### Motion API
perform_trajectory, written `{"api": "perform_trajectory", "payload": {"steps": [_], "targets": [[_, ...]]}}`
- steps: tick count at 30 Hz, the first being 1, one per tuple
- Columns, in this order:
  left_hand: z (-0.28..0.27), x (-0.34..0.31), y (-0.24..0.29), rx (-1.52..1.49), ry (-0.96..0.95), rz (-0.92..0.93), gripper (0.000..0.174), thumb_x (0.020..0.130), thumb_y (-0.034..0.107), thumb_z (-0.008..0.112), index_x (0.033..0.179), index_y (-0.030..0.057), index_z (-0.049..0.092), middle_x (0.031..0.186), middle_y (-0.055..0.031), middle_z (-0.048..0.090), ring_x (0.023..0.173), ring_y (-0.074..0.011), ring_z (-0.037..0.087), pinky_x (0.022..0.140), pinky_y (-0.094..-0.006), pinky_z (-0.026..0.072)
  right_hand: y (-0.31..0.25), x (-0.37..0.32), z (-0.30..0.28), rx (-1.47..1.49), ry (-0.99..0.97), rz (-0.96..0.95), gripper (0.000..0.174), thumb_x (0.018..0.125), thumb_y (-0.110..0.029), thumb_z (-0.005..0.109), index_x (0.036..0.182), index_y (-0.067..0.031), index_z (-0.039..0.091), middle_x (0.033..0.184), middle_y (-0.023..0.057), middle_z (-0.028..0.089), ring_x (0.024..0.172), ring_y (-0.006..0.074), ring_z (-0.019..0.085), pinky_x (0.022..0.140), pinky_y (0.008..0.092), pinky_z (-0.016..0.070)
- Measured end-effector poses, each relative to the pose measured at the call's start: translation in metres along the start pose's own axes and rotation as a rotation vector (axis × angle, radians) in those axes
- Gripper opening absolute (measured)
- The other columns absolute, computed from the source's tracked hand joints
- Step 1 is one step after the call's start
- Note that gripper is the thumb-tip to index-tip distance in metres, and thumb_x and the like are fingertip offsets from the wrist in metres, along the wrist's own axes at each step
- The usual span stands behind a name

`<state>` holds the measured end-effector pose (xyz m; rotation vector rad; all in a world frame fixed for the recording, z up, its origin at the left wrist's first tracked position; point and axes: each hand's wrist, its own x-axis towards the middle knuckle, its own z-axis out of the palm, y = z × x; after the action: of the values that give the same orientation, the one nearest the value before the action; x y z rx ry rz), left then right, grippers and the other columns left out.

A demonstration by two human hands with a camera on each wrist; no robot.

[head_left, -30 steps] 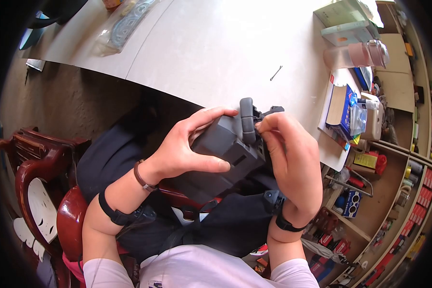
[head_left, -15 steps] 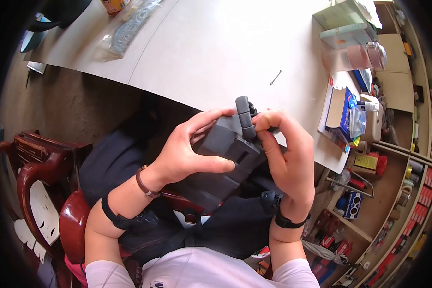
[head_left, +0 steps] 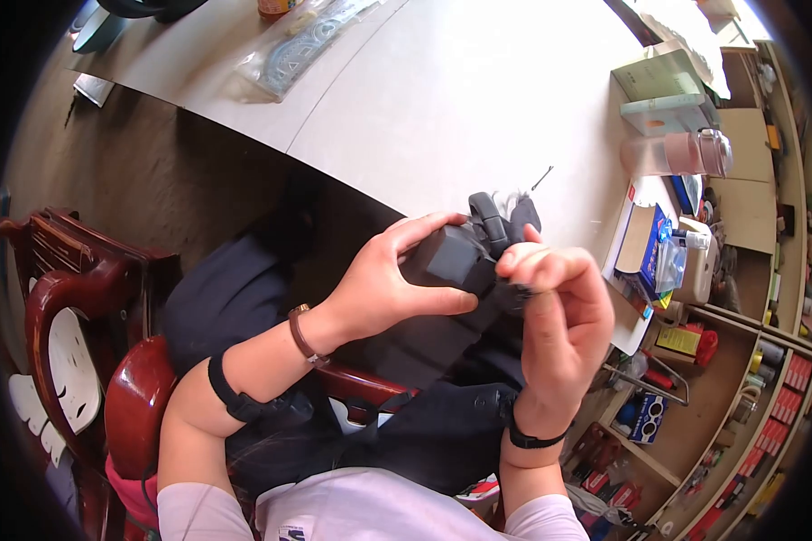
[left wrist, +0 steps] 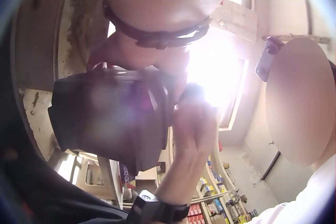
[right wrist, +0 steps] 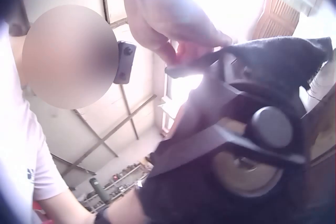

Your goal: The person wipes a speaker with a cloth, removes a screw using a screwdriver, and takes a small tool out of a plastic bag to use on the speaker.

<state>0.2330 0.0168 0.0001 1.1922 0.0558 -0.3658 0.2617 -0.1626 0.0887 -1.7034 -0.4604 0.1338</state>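
A dark grey boxy case (head_left: 424, 347) is held over the lap, tilted, at the table's near edge. My left hand (head_left: 383, 279) grips its upper end, thumb on the near face and fingers over the far side. A padded loop (head_left: 489, 221) stands up at that end. At its right, my right hand (head_left: 564, 316) has curled fingers at a blurred dark part. In the right wrist view the right hand (right wrist: 168, 19) pinches the edge of dark fabric (right wrist: 278, 58), above a round black knob (right wrist: 271, 127). The case (left wrist: 110, 113) covers much of the left wrist view.
A white table (head_left: 442, 108) lies ahead, with a small thin dark item (head_left: 542, 178) on it. A plastic packet (head_left: 302, 54) is at its far left. Books (head_left: 641, 243) and a pink bottle (head_left: 681, 153) stand along the right. A red-brown wooden chair (head_left: 140, 406) is at left.
The head view has shifted, so the table items appear further right. A dark flap now shows beside the loop. The right hand has turned, and its fingers sit lower beside the case.
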Motion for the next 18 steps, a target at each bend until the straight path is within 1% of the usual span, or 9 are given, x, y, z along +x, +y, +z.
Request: {"api": "perform_trajectory", "payload": {"steps": [2, 3, 4, 6, 8, 9, 11, 14, 18], "targets": [[-0.001, -0.002, 0.002, -0.071, -0.041, -0.028, 0.085, 0.072, 0.018, 0.089, 0.144, -0.001, 0.049, 0.135, -0.0102, 0.058, 0.124, -0.0162, 0.056, 0.108, -0.0314, 0.0425, -0.004, 0.003, 0.0, 0.447, 0.193, 0.038, 0.008, 0.103, -0.009, 0.056, 0.107, -0.003, 0.056, 0.095, 0.0066, 0.063, 0.099, 0.0221, 0.066, 0.115, 0.053, 0.0338], [-0.001, -0.002, 0.004, -0.144, -0.081, -0.057, 0.085, 0.072, 0.016, 0.088, 0.146, -0.0008, 0.048, 0.136, -0.0103, 0.058, 0.125, -0.0162, 0.055, 0.109, -0.0314, 0.0415, -0.002, 0.006, -0.009, 0.522, 0.255, 0.021, 0.015, 0.105, -0.015, 0.055, 0.112, -0.0018, 0.053, 0.094, 0.007, 0.059, 0.095, 0.0224, 0.065, 0.114, 0.0554, 0.0369], [-0.002, -0.001, 0.006, -0.136, -0.099, -0.055, 0.085, 0.072, 0.016, 0.088, 0.146, -0.0008, 0.048, 0.136, -0.0103, 0.058, 0.125, -0.0162, 0.055, 0.109, -0.0314, 0.0415, -0.004, 0.009, -0.017, 0.575, 0.392, 0.001, 0.018, 0.106, -0.018, 0.054, 0.112, -0.0014, 0.052, 0.092, 0.0053, 0.055, 0.085, 0.0196, 0.061, 0.099, 0.0466, 0.0504], [-0.004, -0.002, 0.01, -0.221, -0.246, -0.047, 0.087, 0.072, 0.011, 0.086, 0.149, 0.0, 0.045, 0.138, -0.0108, 0.057, 0.126, -0.0164, 0.055, 0.11, -0.0317, 0.0396, -0.009, 0.009, -0.042, 0.61, 0.559, -0.045, 0.019, 0.107, -0.019, 0.052, 0.112, -0.0011, 0.053, 0.093, 0.0034, 0.051, 0.074, 0.0136, 0.053, 0.073, 0.0297, 0.0512], [-0.004, -0.002, 0.008, -0.23, -0.312, -0.068, 0.093, 0.068, 0.007, 0.085, 0.151, 0.0004, 0.043, 0.139, -0.011, 0.057, 0.127, -0.0174, 0.055, 0.112, -0.0333, 0.0382, -0.006, 0.005, -0.069, 0.659, 0.65, -0.163, 0.019, 0.108, -0.019, 0.051, 0.112, -0.0009, 0.053, 0.094, 0.0019, 0.048, 0.067, 0.0075, 0.043, 0.057, 0.0212, 0.0369], [-0.003, -0.002, 0.004, -0.324, -0.365, -0.059, 0.096, 0.065, 0.007, 0.084, 0.151, 0.0002, 0.042, 0.14, -0.011, 0.057, 0.128, -0.0183, 0.054, 0.113, -0.0342, 0.0378, -0.005, 0.003, -0.08, 0.658, 0.629, -0.218, 0.018, 0.108, -0.018, 0.05, 0.111, -0.0009, 0.054, 0.096, 0.0012, 0.049, 0.063, 0.0041, 0.038, 0.054, 0.0187, 0.0324], [0.0, -0.004, -0.003, -0.476, -0.451, -0.096, 0.103, 0.059, 0.008, 0.083, 0.152, -0.0011, 0.04, 0.144, -0.0127, 0.055, 0.131, -0.0221, 0.054, 0.115, -0.0371, 0.0364, -0.006, -0.004, -0.102, 0.649, 0.651, -0.241, 0.018, 0.108, -0.018, 0.05, 0.111, -0.001, 0.054, 0.095, 0.001, 0.049, 0.062, 0.0037, 0.037, 0.054, 0.0183, 0.0315], [0.01, -0.004, 0.0, -0.573, -0.541, -0.079, 0.106, 0.058, 0.011, 0.085, 0.152, -0.0024, 0.039, 0.147, -0.0153, 0.052, 0.133, -0.0245, 0.053, 0.116, -0.0378, 0.0359, -0.015, -0.004, -0.103, 0.575, 0.719, -0.247, 0.017, 0.107, -0.018, 0.052, 0.109, -0.0009, 0.055, 0.093, 0.0017, 0.051, 0.06, 0.0035, 0.036, 0.052, 0.0184, 0.0293], [0.012, -0.006, -0.005, -0.559, -0.588, -0.044, 0.115, 0.054, 0.019, 0.092, 0.152, -0.0051, 0.037, 0.15, -0.0206, 0.049, 0.137, -0.0292, 0.05, 0.117, -0.0421, 0.0354, -0.018, -0.006, -0.09, 0.298, 0.56, -0.171, 0.018, 0.104, -0.016, 0.058, 0.11, 0.0, 0.056, 0.094, 0.0059, 0.057, 0.059, 0.0033, 0.039, 0.047, 0.0192, 0.0282]]}}
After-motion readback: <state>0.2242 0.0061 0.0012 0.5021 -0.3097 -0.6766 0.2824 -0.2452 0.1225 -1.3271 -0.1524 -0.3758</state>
